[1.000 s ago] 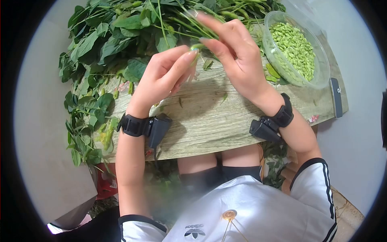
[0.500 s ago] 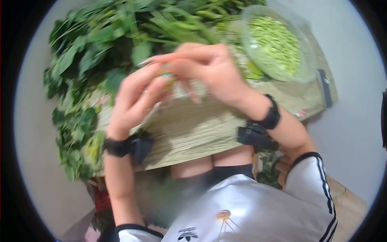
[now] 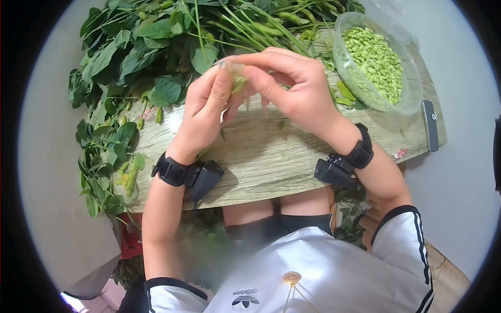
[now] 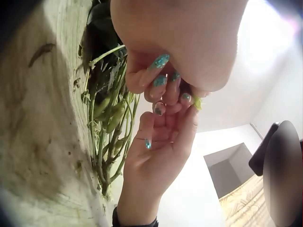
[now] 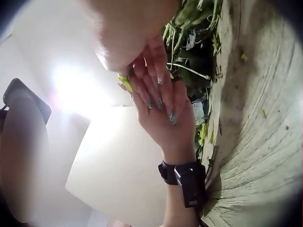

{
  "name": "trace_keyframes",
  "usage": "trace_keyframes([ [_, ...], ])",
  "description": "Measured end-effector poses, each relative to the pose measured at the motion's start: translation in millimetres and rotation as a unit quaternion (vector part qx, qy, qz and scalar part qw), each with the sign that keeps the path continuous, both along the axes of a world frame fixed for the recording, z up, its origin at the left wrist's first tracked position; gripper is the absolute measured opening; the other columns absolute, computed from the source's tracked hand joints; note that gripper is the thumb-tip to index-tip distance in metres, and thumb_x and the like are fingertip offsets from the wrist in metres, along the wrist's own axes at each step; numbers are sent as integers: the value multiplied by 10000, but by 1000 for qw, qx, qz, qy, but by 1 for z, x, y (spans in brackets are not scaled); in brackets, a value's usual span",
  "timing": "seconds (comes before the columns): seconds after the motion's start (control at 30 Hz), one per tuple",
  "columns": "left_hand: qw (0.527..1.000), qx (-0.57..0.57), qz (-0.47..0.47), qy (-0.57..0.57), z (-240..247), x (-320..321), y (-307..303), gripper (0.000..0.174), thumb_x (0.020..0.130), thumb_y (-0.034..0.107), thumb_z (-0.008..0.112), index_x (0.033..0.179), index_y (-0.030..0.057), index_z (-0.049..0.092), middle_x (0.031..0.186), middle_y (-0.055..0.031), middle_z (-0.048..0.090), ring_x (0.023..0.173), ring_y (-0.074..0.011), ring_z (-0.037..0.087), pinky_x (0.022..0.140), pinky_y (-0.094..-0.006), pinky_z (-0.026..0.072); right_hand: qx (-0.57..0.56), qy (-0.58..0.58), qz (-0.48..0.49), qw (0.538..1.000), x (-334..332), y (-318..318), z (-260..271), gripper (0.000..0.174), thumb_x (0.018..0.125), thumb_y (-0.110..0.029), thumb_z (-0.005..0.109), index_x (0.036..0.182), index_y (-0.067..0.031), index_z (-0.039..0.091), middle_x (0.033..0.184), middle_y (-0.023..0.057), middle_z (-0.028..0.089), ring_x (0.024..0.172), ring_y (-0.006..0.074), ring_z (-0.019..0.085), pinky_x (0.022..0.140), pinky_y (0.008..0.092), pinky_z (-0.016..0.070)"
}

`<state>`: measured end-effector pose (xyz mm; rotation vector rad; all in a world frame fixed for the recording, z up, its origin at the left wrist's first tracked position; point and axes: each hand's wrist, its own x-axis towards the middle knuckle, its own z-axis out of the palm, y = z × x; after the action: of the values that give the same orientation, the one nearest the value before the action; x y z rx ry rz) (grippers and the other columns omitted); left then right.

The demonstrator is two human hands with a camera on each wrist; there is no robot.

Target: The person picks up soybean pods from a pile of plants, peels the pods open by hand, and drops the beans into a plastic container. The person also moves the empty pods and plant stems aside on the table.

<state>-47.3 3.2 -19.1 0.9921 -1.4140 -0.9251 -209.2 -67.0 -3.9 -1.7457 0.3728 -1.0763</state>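
Over the table, both hands meet around a small green bean pod [image 3: 238,83]. My left hand [image 3: 206,101] pinches it between thumb and fingers. From the other side, my right hand [image 3: 300,86] has its thumb and forefinger on the pod. In the right wrist view, the yellow-green pod [image 5: 126,83] pokes out beside the fingertips, while the left wrist view shows only a small green bit of it. The fingers hide the rest of the pod. Glittery teal nails show on both hands.
Leafy bean stalks [image 3: 156,47] are heaped along the table's back and left. A clear plastic bowl [image 3: 412,86] at the back right holds shelled green beans [image 3: 373,62]. Beside it, a dark phone-like object [image 3: 431,125] lies at the right edge of the wood-grain table [image 3: 261,167].
My right hand has come down from near the stalks, its fingers closing in on the pod beside my left hand. My left hand keeps its pinch. The head view swayed and came back.
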Motion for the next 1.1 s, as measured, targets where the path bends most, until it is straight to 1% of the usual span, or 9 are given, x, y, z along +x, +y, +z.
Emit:
trace_keyframes([
  [0.07,1000,7,4,8,1,-3,1,475,1062,403,337,1192,4,558,667,51,469,540,-19,398,478,-175,303,-135,8,-52,989,-3,-1,-1,218,854,-85,694,1069,-61,716,843,60,689,669,102,635,571,224,505],
  [0.17,1000,12,-1,7,-3,3,1,494,1062,405,336,1242,-14,524,659,63,456,552,-16,385,490,-174,289,-191,4,-75,979,-2,0,-4,213,837,-58,687,1047,-63,724,816,53,675,628,98,616,565,225,504],
  [0.23,999,-35,-6,-16,-6,4,-1,437,1067,359,352,1137,5,598,648,44,484,512,-23,390,457,-183,311,-198,13,-74,977,-4,-2,-4,219,838,-44,676,1052,-54,720,826,49,678,633,91,622,562,222,507],
  [0.3,999,-36,-5,-12,-4,1,0,436,1066,356,356,1146,1,596,633,46,479,510,-23,405,458,-183,319,-206,23,-70,976,-3,-1,-3,226,838,-30,666,1057,-45,716,835,45,682,637,85,629,558,219,509],
  [0.37,999,-39,-6,-11,1,-4,2,436,1065,354,360,1155,-3,593,617,49,475,508,-23,420,459,-182,326,59,-37,13,998,-2,7,-2,219,856,-26,643,1066,-1,697,848,52,696,652,77,650,542,211,522],
  [0.4,1000,-6,0,27,5,-8,4,431,1064,349,366,1159,-6,592,617,49,480,511,-26,445,461,-181,335,118,-23,48,992,-6,10,7,219,884,-27,621,1081,54,670,861,86,708,676,96,673,533,212,540],
  [0.6,997,31,-29,67,5,-3,4,443,1057,355,381,1217,-12,570,645,42,486,526,-44,516,472,-179,381,178,-54,103,977,-7,6,6,237,912,-34,607,1109,93,646,860,141,715,672,133,688,524,235,554],
  [0.87,992,42,-65,96,5,0,3,517,1047,409,370,1282,-27,517,653,33,479,576,-81,570,491,-194,443,183,-67,115,974,-7,5,8,229,929,-54,608,1107,82,655,843,143,707,667,131,686,572,248,580],
  [1.1,975,67,-84,192,1,-3,3,499,1044,375,383,1337,-20,466,940,-80,623,770,-129,627,547,-235,512,243,-130,123,953,-3,4,-1,240,946,-99,600,1096,78,661,808,116,684,661,144,679,575,288,596],
])
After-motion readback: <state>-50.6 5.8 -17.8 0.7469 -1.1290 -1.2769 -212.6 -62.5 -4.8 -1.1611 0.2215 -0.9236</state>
